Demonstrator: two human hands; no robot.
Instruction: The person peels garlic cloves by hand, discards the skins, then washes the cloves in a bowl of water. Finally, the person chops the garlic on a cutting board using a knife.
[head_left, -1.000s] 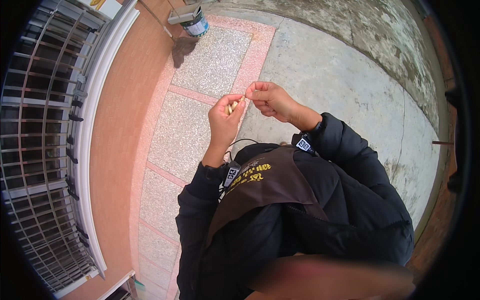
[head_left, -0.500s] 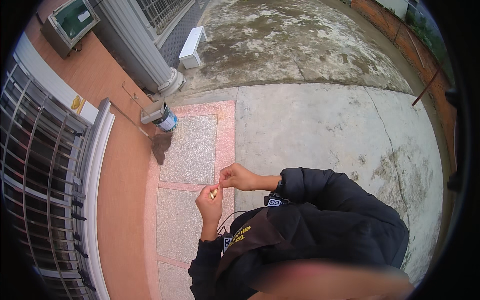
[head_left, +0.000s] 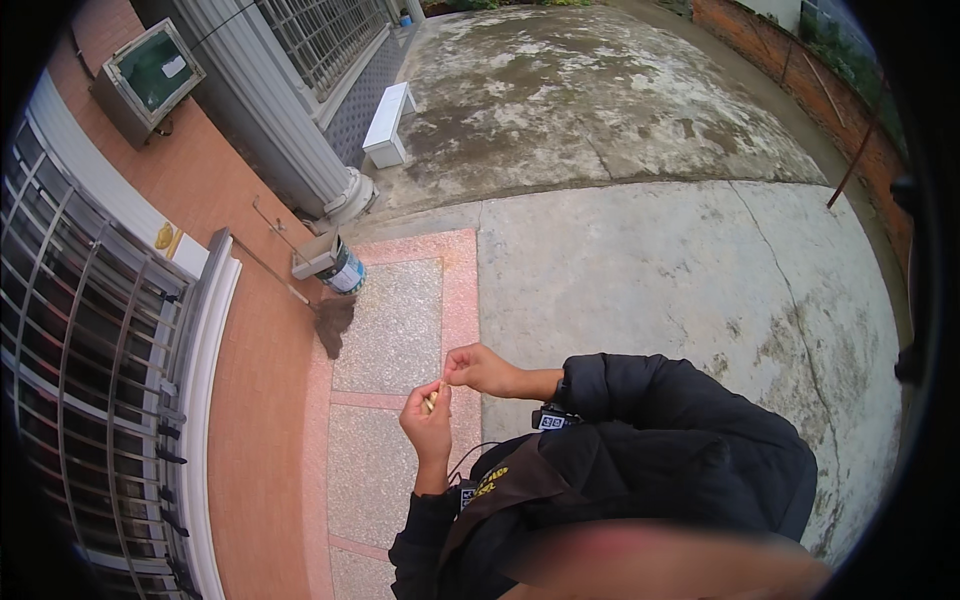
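My left hand (head_left: 428, 428) is raised in front of my body with its fingers curled around small pale yellow pieces (head_left: 431, 401); their kind is too small to tell. Pinched together, the fingertips of my right hand (head_left: 482, 371) meet the left thumb and fingertips just above those pieces. Whatever sits in that pinch is hidden. Dark padded sleeves (head_left: 630, 390) cover both forearms, and a small device with a black-and-white patterned tag (head_left: 552, 420) is at the right wrist.
A mop (head_left: 333, 325) leans by the brick-coloured wall, beside a paint bucket (head_left: 345, 272). Further off stand a white bench (head_left: 389, 125) and a column (head_left: 290, 130). Barred windows (head_left: 70, 330) line the left. Underfoot are pink-edged speckled panels (head_left: 387, 320) and cracked concrete (head_left: 650, 270).
The whole view has tilted a little, so the surroundings sit lower and slightly further right. My hands remain together at the fingertips, with the pale pieces still in the left.
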